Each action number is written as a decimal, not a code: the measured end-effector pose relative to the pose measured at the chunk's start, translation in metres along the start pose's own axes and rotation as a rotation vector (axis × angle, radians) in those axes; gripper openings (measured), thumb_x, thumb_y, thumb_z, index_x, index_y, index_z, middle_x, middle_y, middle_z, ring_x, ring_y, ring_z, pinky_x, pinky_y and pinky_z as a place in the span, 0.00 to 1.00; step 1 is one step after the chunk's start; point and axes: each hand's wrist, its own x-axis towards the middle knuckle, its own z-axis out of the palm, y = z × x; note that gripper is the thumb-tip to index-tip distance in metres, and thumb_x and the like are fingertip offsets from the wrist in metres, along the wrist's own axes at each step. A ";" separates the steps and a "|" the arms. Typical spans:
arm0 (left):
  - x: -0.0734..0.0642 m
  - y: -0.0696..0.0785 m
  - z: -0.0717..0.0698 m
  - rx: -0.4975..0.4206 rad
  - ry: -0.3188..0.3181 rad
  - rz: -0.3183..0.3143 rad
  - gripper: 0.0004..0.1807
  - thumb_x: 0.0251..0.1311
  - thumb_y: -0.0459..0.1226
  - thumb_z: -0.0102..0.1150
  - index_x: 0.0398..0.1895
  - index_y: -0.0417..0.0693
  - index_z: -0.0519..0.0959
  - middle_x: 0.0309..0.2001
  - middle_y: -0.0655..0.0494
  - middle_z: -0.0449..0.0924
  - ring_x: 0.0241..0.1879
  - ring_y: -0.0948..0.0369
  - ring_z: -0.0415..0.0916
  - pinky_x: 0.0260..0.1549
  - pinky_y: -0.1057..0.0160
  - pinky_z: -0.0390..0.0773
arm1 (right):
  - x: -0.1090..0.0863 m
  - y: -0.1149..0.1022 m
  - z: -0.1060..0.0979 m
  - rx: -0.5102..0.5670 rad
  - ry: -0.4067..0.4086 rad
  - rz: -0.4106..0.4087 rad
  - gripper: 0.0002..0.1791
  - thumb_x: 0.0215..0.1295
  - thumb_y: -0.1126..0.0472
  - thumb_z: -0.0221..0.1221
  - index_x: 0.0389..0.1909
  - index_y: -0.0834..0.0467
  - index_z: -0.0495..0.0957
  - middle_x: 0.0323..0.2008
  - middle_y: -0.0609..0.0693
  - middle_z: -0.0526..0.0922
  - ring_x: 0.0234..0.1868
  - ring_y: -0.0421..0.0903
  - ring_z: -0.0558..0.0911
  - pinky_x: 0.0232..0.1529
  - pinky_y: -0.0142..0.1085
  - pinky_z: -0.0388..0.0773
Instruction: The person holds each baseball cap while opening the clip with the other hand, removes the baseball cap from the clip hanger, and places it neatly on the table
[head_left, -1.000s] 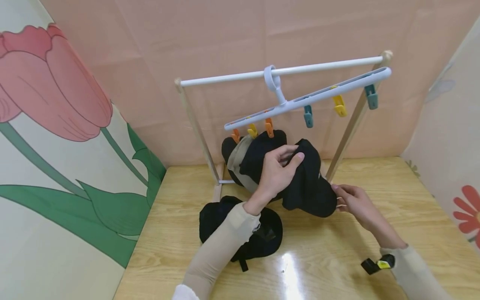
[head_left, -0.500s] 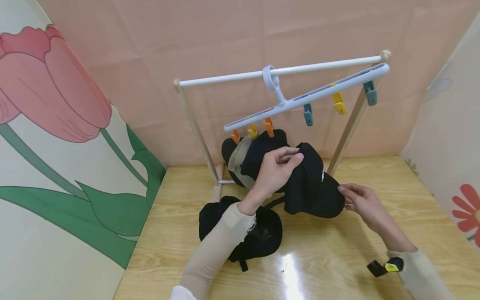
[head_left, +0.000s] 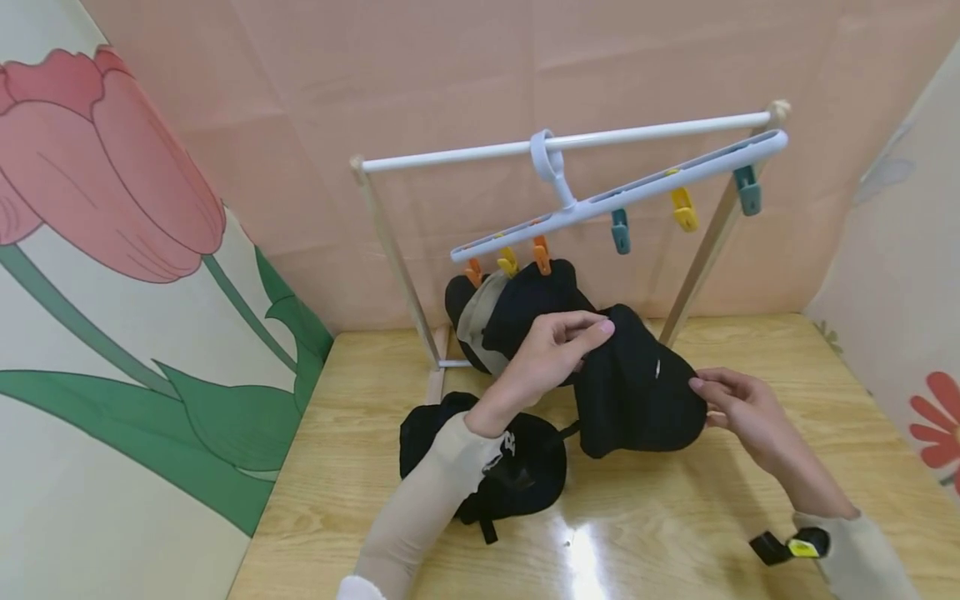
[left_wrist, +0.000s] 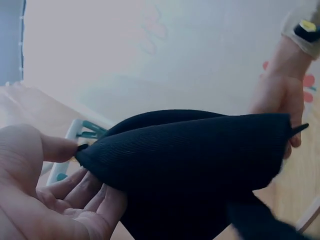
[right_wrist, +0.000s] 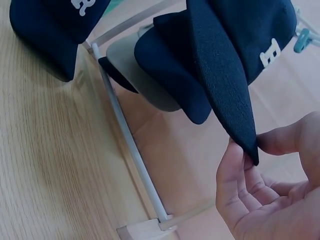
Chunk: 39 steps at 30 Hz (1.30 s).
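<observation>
One black cap [head_left: 641, 400], white letter [right_wrist: 270, 53] on its front, held above the table [head_left: 322, 517]: left hand [head_left: 551, 354] pinches its edge, right hand [head_left: 750, 417] pinches the edge of the brim [right_wrist: 222, 77]. One pale blue hanger [head_left: 637, 193], hooked over a white rail [head_left: 450, 157]; I count six clips [head_left: 684, 208], orange, yellow and teal. Three caps [head_left: 483, 312], two dark, one beige, hang at its left end. One more black cap [head_left: 528, 492] lies on the table, partly behind the left sleeve [head_left: 420, 500].

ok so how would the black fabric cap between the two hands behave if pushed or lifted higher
The black fabric cap is probably light: the left hand and right hand just pinch its edges. Its brim seems fairly stiff, curving smoothly; the thin black strap sticking out may flop.
</observation>
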 end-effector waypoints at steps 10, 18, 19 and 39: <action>-0.012 0.004 -0.002 -0.036 0.004 -0.046 0.18 0.77 0.36 0.62 0.64 0.37 0.84 0.57 0.40 0.88 0.46 0.70 0.83 0.43 0.66 0.87 | -0.005 -0.004 -0.001 0.069 -0.042 -0.019 0.09 0.83 0.63 0.56 0.51 0.48 0.82 0.42 0.37 0.90 0.41 0.36 0.88 0.38 0.32 0.87; -0.023 0.002 -0.006 -0.079 0.042 -0.029 0.18 0.75 0.33 0.62 0.63 0.34 0.83 0.57 0.35 0.87 0.39 0.71 0.83 0.39 0.68 0.86 | -0.009 -0.007 0.004 0.106 -0.082 -0.037 0.11 0.82 0.66 0.55 0.50 0.49 0.82 0.42 0.39 0.91 0.39 0.39 0.89 0.37 0.33 0.87; -0.024 0.002 -0.006 -0.082 0.045 -0.026 0.18 0.75 0.33 0.62 0.63 0.33 0.83 0.56 0.34 0.87 0.35 0.70 0.81 0.38 0.68 0.85 | -0.010 -0.007 0.005 0.110 -0.084 -0.041 0.11 0.82 0.67 0.55 0.50 0.49 0.82 0.42 0.40 0.91 0.38 0.39 0.89 0.37 0.33 0.87; -0.046 -0.004 -0.014 -0.112 0.063 -0.042 0.17 0.74 0.29 0.62 0.62 0.30 0.83 0.54 0.31 0.86 0.41 0.69 0.87 0.45 0.65 0.88 | -0.012 -0.009 0.019 0.041 -0.099 -0.041 0.08 0.81 0.67 0.56 0.52 0.53 0.81 0.40 0.41 0.91 0.36 0.40 0.89 0.34 0.35 0.87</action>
